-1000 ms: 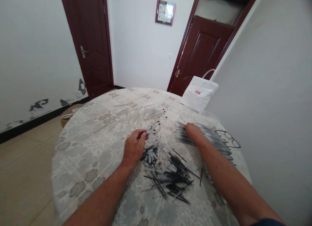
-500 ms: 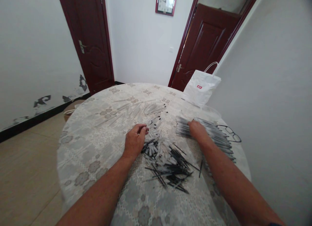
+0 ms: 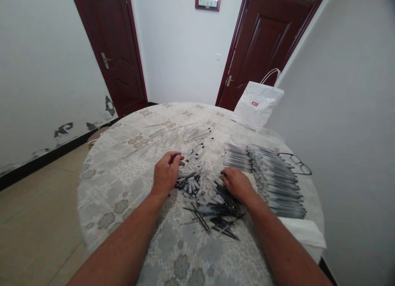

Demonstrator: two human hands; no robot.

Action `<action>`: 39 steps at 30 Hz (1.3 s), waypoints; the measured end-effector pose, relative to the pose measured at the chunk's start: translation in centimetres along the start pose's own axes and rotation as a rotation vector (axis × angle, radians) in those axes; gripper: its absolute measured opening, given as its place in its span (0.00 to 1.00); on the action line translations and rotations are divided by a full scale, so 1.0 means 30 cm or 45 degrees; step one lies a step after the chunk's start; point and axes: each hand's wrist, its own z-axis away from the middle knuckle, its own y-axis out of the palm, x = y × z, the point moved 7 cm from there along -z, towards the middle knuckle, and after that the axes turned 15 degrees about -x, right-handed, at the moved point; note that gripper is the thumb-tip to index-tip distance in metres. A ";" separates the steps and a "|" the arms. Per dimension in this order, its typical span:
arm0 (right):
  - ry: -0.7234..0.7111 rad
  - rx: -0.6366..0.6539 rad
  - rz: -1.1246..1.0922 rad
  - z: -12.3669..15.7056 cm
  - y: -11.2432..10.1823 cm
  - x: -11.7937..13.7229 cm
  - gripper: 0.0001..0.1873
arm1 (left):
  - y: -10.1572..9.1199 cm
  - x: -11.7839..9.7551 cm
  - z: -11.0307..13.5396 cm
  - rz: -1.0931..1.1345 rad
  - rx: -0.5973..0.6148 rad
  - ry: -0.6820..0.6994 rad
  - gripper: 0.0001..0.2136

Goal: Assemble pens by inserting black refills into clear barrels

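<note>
My left hand (image 3: 166,171) is above the left edge of a heap of small pen parts (image 3: 194,183), its fingers curled and thumb pressed close to them. Whatever lies between those fingertips is too small to name. To the right, my right hand (image 3: 237,182) hovers over the upper right edge of the black pen refills (image 3: 222,214), fingers bent together; what they pinch is hidden. Clear pen barrels (image 3: 173,137) lie scattered beyond both hands. Slim grey-and-clear pens (image 3: 277,181) lie side by side in rows right of my right hand, with a shorter row (image 3: 237,157) beside them.
A patterned cloth covers the round table (image 3: 123,183). Glasses (image 3: 298,163) lie by the pen rows near the right edge. A white paper bag (image 3: 257,105) stands at the back right. A white folded item (image 3: 304,232) is at the right edge, close to the wall.
My right hand has moved from the pen rows left and toward me, to the refill heap. The rows now show uncovered. My left hand has shifted only slightly.
</note>
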 end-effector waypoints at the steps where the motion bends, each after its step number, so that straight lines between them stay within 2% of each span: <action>1: -0.004 0.004 -0.011 0.001 0.004 -0.001 0.12 | -0.007 -0.004 -0.005 0.001 -0.019 0.010 0.13; 8: 0.031 0.016 -0.146 0.007 -0.013 -0.031 0.13 | -0.021 -0.026 -0.012 0.016 -0.065 0.050 0.12; 13: -0.017 0.223 -0.105 0.030 -0.015 -0.065 0.09 | -0.010 -0.029 -0.005 -0.013 -0.047 0.085 0.11; 19: -0.082 0.257 -0.086 0.038 -0.004 -0.052 0.08 | -0.017 -0.032 -0.008 -0.053 -0.057 0.111 0.12; 25: -0.096 0.152 -0.039 0.033 -0.007 -0.045 0.07 | -0.009 -0.017 -0.009 -0.059 -0.044 0.103 0.11; 29: -0.106 -0.034 -0.154 0.017 -0.036 -0.038 0.06 | -0.009 -0.008 -0.011 -0.060 -0.040 0.109 0.12; 33: -0.063 -0.201 -0.213 0.002 -0.034 -0.026 0.07 | -0.014 -0.004 -0.013 -0.063 -0.043 0.112 0.12; 39: -0.065 -0.187 -0.157 0.003 0.012 -0.005 0.09 | -0.014 -0.005 -0.009 -0.074 -0.028 0.126 0.12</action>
